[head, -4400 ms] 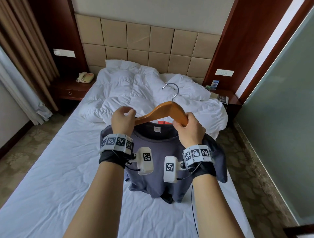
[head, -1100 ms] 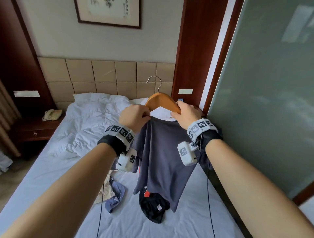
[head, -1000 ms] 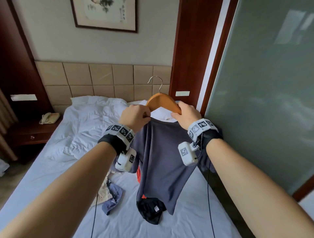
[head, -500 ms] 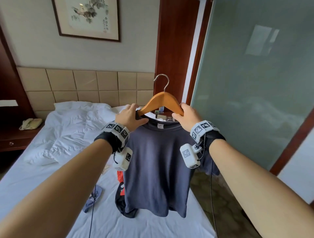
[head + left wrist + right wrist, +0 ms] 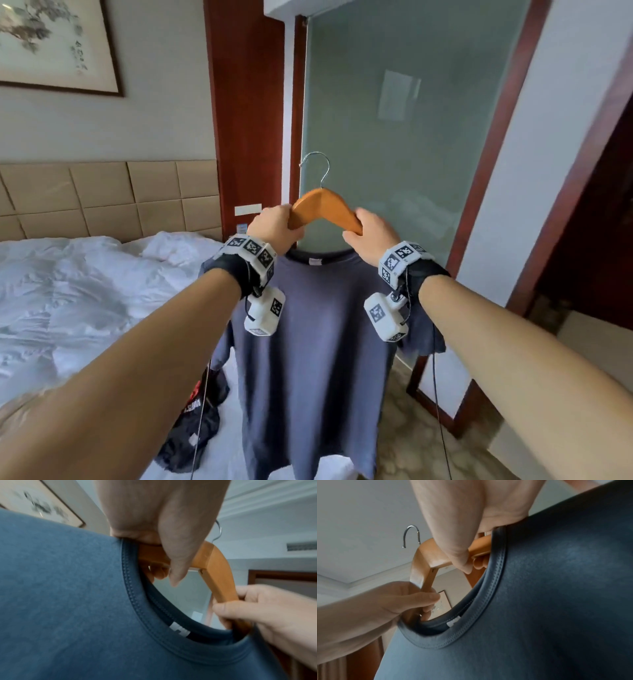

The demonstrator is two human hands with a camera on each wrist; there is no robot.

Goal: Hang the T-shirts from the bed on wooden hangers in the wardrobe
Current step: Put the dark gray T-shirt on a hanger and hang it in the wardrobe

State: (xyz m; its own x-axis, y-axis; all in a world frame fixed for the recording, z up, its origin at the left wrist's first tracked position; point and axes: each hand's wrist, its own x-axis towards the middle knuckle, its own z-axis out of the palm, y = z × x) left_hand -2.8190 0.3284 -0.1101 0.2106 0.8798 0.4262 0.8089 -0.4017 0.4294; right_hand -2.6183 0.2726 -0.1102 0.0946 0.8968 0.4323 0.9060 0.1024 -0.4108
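Note:
A grey-blue T-shirt (image 5: 315, 349) hangs full length from a wooden hanger (image 5: 323, 207) with a metal hook (image 5: 318, 168), held up in front of me. My left hand (image 5: 277, 228) grips the hanger's left arm at the collar, and my right hand (image 5: 368, 236) grips its right arm. The left wrist view shows the left hand (image 5: 164, 536) wrapped round the hanger (image 5: 217, 572) above the collar (image 5: 137, 601). In the right wrist view the right hand (image 5: 464, 536) curls round the hanger (image 5: 426, 561). A black T-shirt (image 5: 195, 431) lies on the bed (image 5: 68, 301).
A frosted glass panel (image 5: 404, 144) in a red-brown frame stands straight ahead. To the right are a white wall section (image 5: 534, 171) and a dark opening (image 5: 609, 212). A framed picture (image 5: 51, 44) hangs above the padded headboard (image 5: 102, 198). Patterned floor (image 5: 411, 438) lies below.
The view has swung right, from the bed towards the glass panel. The shirt on its hanger has come off the bed and now hangs free, with both hands keeping their hold.

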